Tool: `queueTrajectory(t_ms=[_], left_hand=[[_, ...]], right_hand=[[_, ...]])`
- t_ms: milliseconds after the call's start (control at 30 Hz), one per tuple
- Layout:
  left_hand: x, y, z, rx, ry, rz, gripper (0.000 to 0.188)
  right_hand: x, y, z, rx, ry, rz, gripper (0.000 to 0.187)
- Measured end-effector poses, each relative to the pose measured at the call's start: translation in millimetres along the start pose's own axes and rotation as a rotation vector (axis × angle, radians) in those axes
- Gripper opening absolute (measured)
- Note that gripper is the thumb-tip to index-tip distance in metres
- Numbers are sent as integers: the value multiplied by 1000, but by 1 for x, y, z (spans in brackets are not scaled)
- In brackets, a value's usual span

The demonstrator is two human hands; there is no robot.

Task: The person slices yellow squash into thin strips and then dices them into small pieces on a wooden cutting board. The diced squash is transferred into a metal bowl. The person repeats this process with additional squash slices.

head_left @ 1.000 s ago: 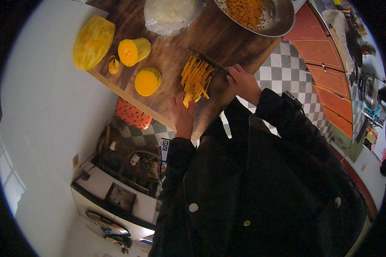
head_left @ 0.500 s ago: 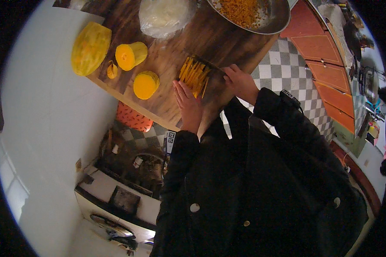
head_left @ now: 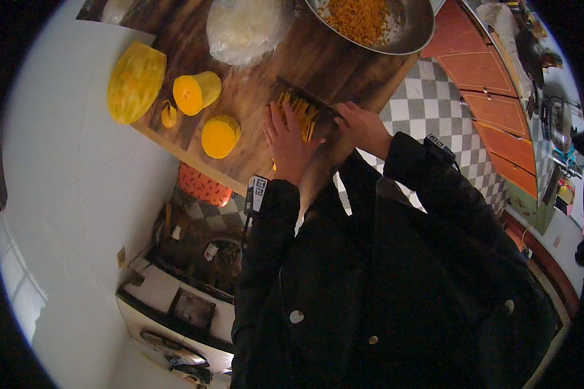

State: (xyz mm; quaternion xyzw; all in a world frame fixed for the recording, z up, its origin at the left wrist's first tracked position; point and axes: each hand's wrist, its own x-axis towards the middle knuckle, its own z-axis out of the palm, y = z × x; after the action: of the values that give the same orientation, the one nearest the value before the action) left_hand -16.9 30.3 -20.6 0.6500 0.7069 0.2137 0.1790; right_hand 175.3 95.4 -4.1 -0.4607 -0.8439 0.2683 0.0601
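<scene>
Your R grip (head_left: 365, 125) is closed on a dark long-bladed knife (head_left: 305, 92); L grip (head_left: 290, 140), spread flat, covers thin orange squash strips (head_left: 307, 118) on the brown wooden worktop (head_left: 347, 68). If strips slip, blade nr L could nick it.

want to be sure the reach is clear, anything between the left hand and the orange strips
Nothing visible: the left hand is right at the orange strips, partly covering them. The knife in the right hand runs along their upper-right side, not between.
</scene>
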Motion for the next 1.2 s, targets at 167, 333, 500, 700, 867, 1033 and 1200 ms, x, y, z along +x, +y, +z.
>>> queueTrajectory(t_ms=[167, 333, 500, 700, 867, 1033, 1200], left_hand=[[8, -3, 1, -5, -47, -40, 102], [16, -2, -8, -95, -114, -105, 93], [11, -15, -6, -46, -33, 84, 81], [9, -37, 11, 2, -23, 245, 64], [14, -36, 13, 25, -12, 244, 53], [17, -36, 13, 35, -27, 245, 46], [16, -38, 16, -9, -27, 164, 48]], right_hand=[[1, -2, 1, -33, -60, 30, 35], [3, -9, -13, -15, -97, 75, 40], [-3, -25, -35, -138, -140, -13, 42], [1, -45, -39, -205, -165, -24, 40], [1, -49, -46, -229, -167, -27, 37], [2, -52, -51, -257, -139, -68, 35], [7, -50, -53, -311, -183, -115, 34]])
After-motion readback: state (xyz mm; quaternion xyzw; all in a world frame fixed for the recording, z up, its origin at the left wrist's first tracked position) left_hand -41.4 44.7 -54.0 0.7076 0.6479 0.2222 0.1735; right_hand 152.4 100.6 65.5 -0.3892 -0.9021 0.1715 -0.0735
